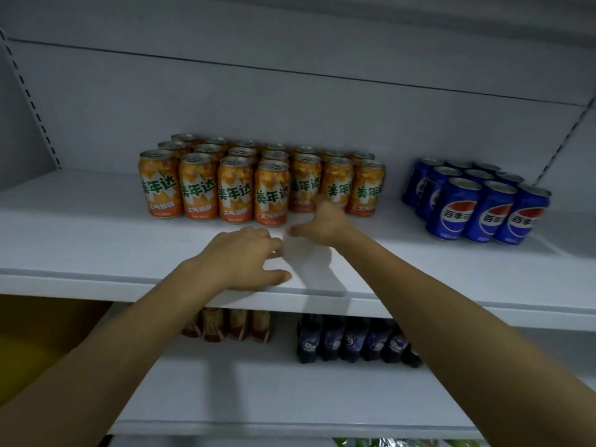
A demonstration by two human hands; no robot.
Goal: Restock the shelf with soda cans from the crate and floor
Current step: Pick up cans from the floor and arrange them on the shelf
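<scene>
Several orange soda cans point(235, 188) stand in rows at the middle of the white shelf point(96, 240). The frontmost orange can point(272, 195) stands a little ahead of its row. A group of blue cola cans point(477, 204) stands at the right. My left hand point(242, 256) hovers over the shelf's front edge with its fingers spread and holds nothing. My right hand point(322, 222) reaches just right of the frontmost orange can, fingers loosely extended, with nothing in it. The crate and the floor are out of sight.
Bare shelf surface lies left of the orange cans and between the two can groups. On the lower shelf point(258, 398) stand brown-red packs point(232, 327) and dark purple bottles point(354, 341). A yellow object point(38, 343) sits at the lower left.
</scene>
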